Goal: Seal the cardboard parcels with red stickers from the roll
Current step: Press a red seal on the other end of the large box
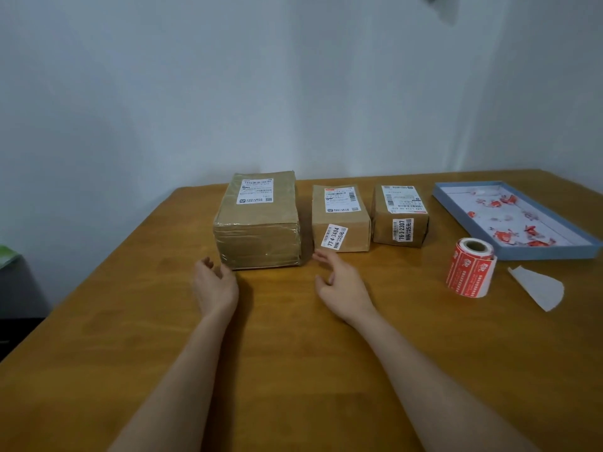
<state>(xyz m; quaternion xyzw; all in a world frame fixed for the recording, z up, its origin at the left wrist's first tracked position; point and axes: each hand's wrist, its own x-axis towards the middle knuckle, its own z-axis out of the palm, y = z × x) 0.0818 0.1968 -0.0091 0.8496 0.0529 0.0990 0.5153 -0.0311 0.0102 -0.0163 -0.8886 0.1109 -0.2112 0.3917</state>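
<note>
Three brown cardboard parcels with white shipping labels stand in a row on the wooden table: a large parcel on the left, a medium parcel in the middle, a small parcel on the right. A roll of red stickers stands upright to the right of them. My left hand hovers open at the large parcel's near left corner. My right hand is open just in front of the gap between the large and medium parcels. Neither hand holds anything.
A shallow blue tray with a red fish pattern inside lies at the far right. A scrap of white backing paper lies on the table right of the roll. A pale wall stands behind the table.
</note>
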